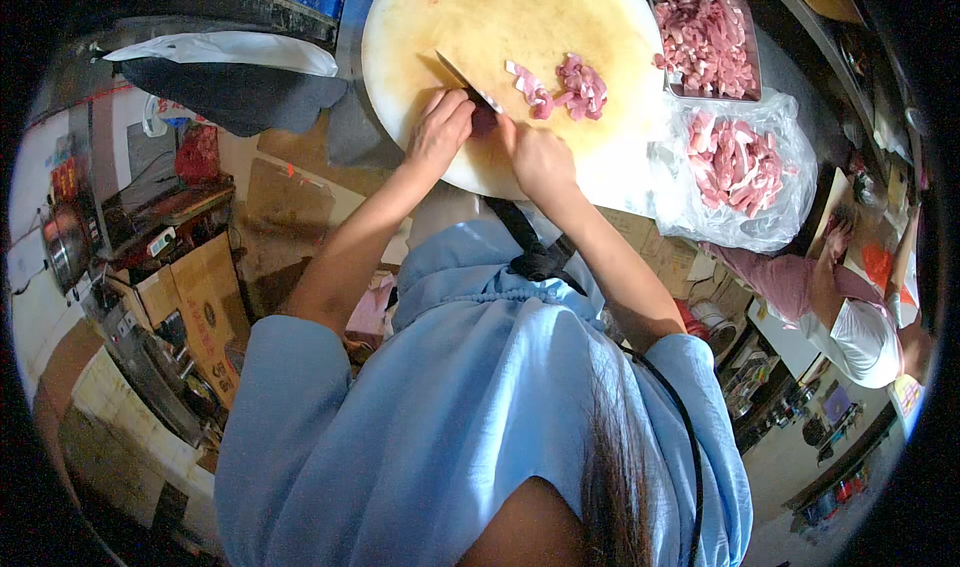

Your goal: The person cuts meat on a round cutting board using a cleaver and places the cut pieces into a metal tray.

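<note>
On a large round cutting board (450, 12), my right hand (541, 158) grips a kitchen knife (469, 81) by its handle, the blade pointing up and left. Bent fingers of my left hand (441, 133) press on a dark red piece of meat (484, 121) right beside the blade; the hand partly hides it. To the right of the knife lie a few cut strips of meat (532, 91) and a small pile of sliced meat (583, 87).
A metal tray (756, 57) heaped with cut meat (705, 34) stands right of the board. Below it, a clear plastic bag (795, 184) holds larger meat strips (735, 166). White and dark plastic bags (225, 53) lie at left. Another person (847, 327) is at far right.
</note>
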`<state>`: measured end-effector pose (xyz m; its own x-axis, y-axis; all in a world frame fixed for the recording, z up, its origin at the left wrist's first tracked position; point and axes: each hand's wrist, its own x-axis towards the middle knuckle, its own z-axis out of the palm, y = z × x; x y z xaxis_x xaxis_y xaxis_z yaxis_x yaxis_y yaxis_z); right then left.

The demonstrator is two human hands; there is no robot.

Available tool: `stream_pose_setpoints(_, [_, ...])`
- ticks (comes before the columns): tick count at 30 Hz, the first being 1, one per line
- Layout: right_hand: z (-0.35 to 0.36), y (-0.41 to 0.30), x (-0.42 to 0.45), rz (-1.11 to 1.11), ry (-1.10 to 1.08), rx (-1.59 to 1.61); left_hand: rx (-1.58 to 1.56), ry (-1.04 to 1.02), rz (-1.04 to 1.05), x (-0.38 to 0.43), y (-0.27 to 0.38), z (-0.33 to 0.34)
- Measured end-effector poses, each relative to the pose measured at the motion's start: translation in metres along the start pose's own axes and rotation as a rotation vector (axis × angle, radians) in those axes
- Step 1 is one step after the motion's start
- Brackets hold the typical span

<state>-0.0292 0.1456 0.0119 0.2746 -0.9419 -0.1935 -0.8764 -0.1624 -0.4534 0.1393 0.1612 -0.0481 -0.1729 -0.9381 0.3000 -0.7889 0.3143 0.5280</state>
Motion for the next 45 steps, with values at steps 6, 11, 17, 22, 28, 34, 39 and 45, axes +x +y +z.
stream_pose_setpoints(6, [0.006,0.005,0.008,0.060,-0.114,0.069,-0.034,0.035,-0.015,-0.006,-0.001,-0.003])
stream_pose_setpoints(11, [-0.023,0.040,-0.043,0.141,-0.196,0.040,-0.105,0.034,-0.048,-0.014,0.000,-0.009])
stream_pose_setpoints(17, [-0.012,-0.001,-0.018,0.026,-0.158,-0.037,-0.051,0.033,0.017,-0.017,-0.009,-0.002])
stream_pose_setpoints(22, [0.007,-0.010,0.024,0.026,-0.168,0.010,-0.076,-0.001,-0.007,-0.014,-0.004,-0.006])
stream_pose_setpoints(28, [-0.013,0.046,-0.050,0.067,-0.130,0.137,-0.129,0.074,0.009,-0.024,-0.006,-0.011])
stream_pose_setpoints(34, [-0.011,0.004,-0.030,0.010,-0.142,-0.006,-0.037,-0.009,0.035,-0.022,-0.012,-0.010])
stream_pose_setpoints(39, [0.019,-0.012,0.014,0.015,-0.181,0.032,-0.061,-0.053,-0.027,-0.025,-0.010,-0.006])
stream_pose_setpoints(45, [-0.007,0.051,-0.047,-0.071,-0.104,0.138,-0.136,0.064,0.005,-0.035,-0.016,-0.008])
